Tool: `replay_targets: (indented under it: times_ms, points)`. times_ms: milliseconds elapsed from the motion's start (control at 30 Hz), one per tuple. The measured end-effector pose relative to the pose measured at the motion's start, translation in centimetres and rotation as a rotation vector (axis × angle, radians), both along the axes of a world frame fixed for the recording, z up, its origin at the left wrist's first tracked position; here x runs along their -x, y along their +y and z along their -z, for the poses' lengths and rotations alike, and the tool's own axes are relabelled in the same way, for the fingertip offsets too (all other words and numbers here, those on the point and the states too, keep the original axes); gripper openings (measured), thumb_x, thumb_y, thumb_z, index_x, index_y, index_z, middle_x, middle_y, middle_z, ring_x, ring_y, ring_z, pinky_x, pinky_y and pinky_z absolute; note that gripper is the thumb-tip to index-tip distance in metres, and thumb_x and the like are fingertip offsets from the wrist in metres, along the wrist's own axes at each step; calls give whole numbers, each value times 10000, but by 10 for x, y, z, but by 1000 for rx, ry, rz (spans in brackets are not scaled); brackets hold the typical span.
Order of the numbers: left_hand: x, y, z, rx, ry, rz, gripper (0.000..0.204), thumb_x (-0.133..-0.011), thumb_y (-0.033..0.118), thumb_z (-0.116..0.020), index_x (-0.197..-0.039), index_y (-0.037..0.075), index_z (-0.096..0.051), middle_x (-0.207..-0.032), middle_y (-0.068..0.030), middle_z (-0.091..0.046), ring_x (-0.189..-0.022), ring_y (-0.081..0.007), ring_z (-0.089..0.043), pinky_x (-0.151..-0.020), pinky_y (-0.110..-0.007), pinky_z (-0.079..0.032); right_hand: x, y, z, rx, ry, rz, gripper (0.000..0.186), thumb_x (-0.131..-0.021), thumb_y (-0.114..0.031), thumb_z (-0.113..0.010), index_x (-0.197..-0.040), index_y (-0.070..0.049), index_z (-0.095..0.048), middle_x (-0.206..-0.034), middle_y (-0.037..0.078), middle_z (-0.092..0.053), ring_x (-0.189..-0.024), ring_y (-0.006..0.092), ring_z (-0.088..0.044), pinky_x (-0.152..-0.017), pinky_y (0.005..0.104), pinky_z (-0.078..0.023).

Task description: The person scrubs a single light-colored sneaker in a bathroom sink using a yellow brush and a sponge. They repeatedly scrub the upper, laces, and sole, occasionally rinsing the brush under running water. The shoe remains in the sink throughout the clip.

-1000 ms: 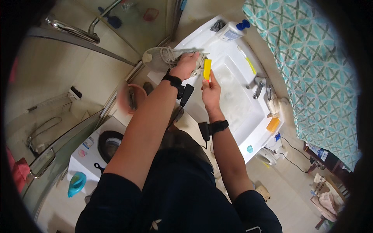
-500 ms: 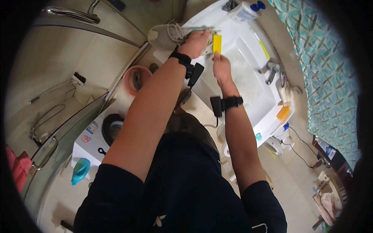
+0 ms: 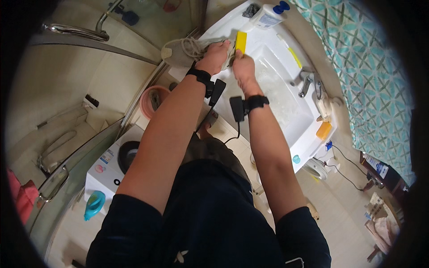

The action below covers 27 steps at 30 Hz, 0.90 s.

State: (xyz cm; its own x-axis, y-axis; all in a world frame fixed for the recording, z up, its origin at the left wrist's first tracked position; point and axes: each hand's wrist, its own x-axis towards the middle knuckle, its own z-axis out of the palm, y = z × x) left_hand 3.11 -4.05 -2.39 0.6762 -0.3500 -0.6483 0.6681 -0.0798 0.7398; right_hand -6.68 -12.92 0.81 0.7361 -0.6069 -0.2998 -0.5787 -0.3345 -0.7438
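Note:
At the upper left of the white sink (image 3: pixel 286 107), my left hand (image 3: pixel 216 57) grips a grey laced sneaker (image 3: pixel 178 52), which lies sideways over the basin's rim. Just right of it, my right hand (image 3: pixel 243 67) holds a yellow block-shaped brush (image 3: pixel 241 41) upright against the shoe's near end; whether bristles touch it is hidden. Cloudy water sits in the basin below. Behind my hands stand a pump bottle (image 3: pixel 266 18) with a blue top and a dark scouring pad (image 3: pixel 250 10). A yellow-and-white toothbrush-like stick (image 3: pixel 292 56) lies on the right ledge.
A chrome tap (image 3: pixel 305 85) and orange soap (image 3: pixel 323 131) are at the basin's right, beside a patterned curtain (image 3: pixel 362 76). Lower left are a pink bucket (image 3: pixel 145 100), a white washing machine (image 3: pixel 100 172) and a teal jug (image 3: pixel 94 204). A glass shower partition (image 3: pixel 58 178) runs along the left.
The yellow brush and my right hand have shifted up along the shoe since a second ago. My left hand keeps its grip on the sneaker. The view has also moved slightly.

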Motion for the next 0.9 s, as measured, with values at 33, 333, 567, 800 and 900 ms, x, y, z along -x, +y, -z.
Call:
replay_targets:
  times_ms: [33, 333, 567, 800, 900]
  points:
    - [0, -1, 1, 49, 20, -28, 478, -1047, 431, -551, -1228, 5, -668, -1101, -104, -684, -936, -194, -562, -833, -365, -497, 3, 2, -3, 69, 85, -66, 559, -1048, -414, -440, -963, 68, -711, -923, 339, -682, -968, 519, -642, -817, 539, -511]
    - [-1, 0, 3, -6, -4, 21, 427, -1065, 408, -551, -1240, 33, -654, -1019, -46, -641, -832, -130, -519, -701, -339, -492, 2, 2, -3, 94, 140, -44, 568, -1049, -422, -455, -935, 73, -710, -905, 343, -675, -928, 524, -646, -789, 553, -514]
    - [1, -2, -2, 7, -2, -35, 483, -1048, 406, -567, -1251, -24, -657, -1118, -125, -698, -948, -186, -581, -872, -354, -493, 18, 5, -4, 131, 244, -153, 579, -1048, -431, -454, -910, 73, -704, -903, 354, -661, -922, 542, -642, -810, 577, -501]
    - [-1, -2, -13, -82, 93, 28, 497, -1055, 413, -545, -1261, -25, -654, -1139, -134, -698, -963, -192, -585, -890, -363, -492, 12, 6, -9, 157, 140, -142, 551, -1048, -409, -438, -927, 57, -706, -954, 342, -676, -968, 526, -644, -837, 573, -512]
    - [-1, -2, -8, 15, -31, -27, 518, -1058, 427, -529, -1282, -26, -644, -1169, -143, -697, -993, -200, -594, -919, -364, -485, 22, 10, -12, 66, 254, -145, 559, -1048, -417, -440, -910, 55, -705, -931, 349, -672, -950, 525, -648, -828, 577, -510]
